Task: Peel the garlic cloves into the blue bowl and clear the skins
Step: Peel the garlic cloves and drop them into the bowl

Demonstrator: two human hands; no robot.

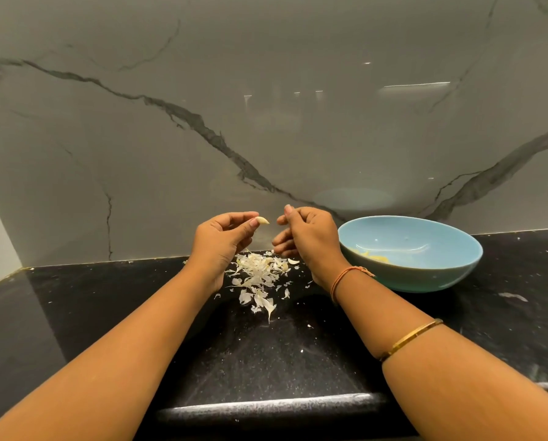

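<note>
Broadly, a grey veined marble wall [266,106] fills the upper view from 9 through 12 to 3 o'clock, and a black speckled countertop [266,361] runs below it toward 6 o'clock.

The blue bowl [457,268] sits on the counter at about 4 o'clock from the hands, just beside the right wrist. That is probably so a finished clove can be dropped in with a short sideways reach. A few pale yellow peeled cloves [374,256] lie low against its near inner wall.

The left hand [218,240] and right hand [310,237] are raised above the counter near the middle of the view, close together but not touching. The left pinches a garlic clove [262,220] between thumb and forefinger, its tip pointing toward 3 o'clock at the right hand. The right hand's fingers are curled with thumb and forefinger drawn together. Whether they grip a flake of skin is too small to tell.

The heap of skins [260,272] lies directly beneath the hands at 6 o'clock. Peeling held over that spot lets the scraps fall in one place, which should ease the clearing.

The clove looks bare, so the bowl seems the next stop. The skins are not yet cleared.
</note>
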